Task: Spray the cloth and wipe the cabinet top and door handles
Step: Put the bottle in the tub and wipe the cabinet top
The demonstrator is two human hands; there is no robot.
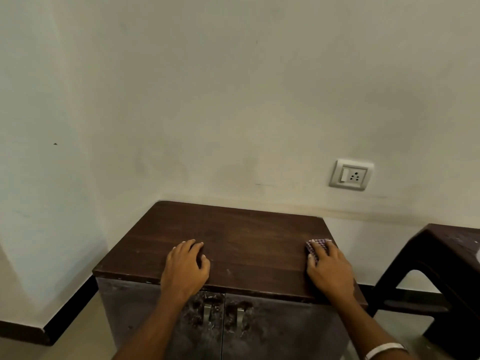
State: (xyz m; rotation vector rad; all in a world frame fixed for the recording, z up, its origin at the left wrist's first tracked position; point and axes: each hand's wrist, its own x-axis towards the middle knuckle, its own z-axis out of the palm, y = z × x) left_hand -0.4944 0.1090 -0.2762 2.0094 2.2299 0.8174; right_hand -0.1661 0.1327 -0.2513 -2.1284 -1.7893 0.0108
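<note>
A low cabinet stands against a pale wall (233, 100), and its dark wood-grain cabinet top (233, 237) is bare except for two hands. The left hand (185, 268) rests palm down near the front edge, a little left of the middle, with its fingers (193, 245) spread slightly apart and lying flat on the wood, holding nothing. The right hand (330, 271) presses on a small checked cloth (317, 246) close to the right edge of the top; its fingers lie together over the cloth, pinning it flat to the surface, and only the far end of the cloth shows beyond the fingertips. A pale band (384, 349) circles the right wrist.

Between the two hands the top is open wood, and the whole back half up to the wall is open too. The front edge looks chipped and worn. Below it, two metal door handles (223, 317) hang side by side at the meeting line of the two scuffed doors, untouched.

To the right, well apart from the cabinet, stands a dark stool (441, 255), with a strip of floor between them. A wall socket (351, 174) sits above the cabinet's right rear corner. On the left, the wall juts forward, with a dark skirting (70, 307) near the cabinet's left side.
</note>
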